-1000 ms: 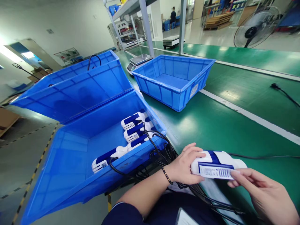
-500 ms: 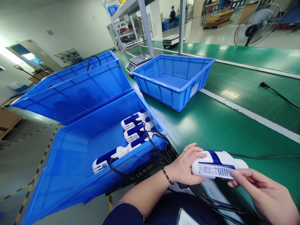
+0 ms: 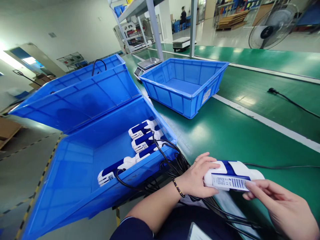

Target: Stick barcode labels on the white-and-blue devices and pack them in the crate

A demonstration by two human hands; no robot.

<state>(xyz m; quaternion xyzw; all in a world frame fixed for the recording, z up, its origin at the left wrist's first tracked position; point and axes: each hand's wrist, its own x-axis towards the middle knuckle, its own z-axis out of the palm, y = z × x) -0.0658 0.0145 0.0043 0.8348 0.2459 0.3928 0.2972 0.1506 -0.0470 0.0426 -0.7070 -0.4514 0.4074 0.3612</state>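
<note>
A white-and-blue corded device (image 3: 233, 168) lies at the near edge of the green table. My left hand (image 3: 200, 176) is closed round its left end, fingers over the top and thumb below. A printed white label (image 3: 228, 182) with text and dark bars lies along the side facing me. My right hand (image 3: 277, 200) pinches the label's right end between thumb and finger; whether all of the label touches the device I cannot tell. Several like devices (image 3: 141, 141) lie in the open blue bin (image 3: 67, 203) to the left, their black cords (image 3: 178, 160) hanging over its rim.
Another blue bin (image 3: 170, 101) stands on the green table (image 3: 250, 133) ahead, beside a scale (image 3: 147, 65). A further blue bin (image 3: 82, 96) is behind the near one. A black plug (image 3: 272, 90) with its cord lies at right. A fan (image 3: 272, 30) and a distant person (image 3: 183, 15) are beyond.
Both hands, the device and the label hold nearly the same place. The view has shifted very slightly, and the black plug on the table has slid a little to the left.
</note>
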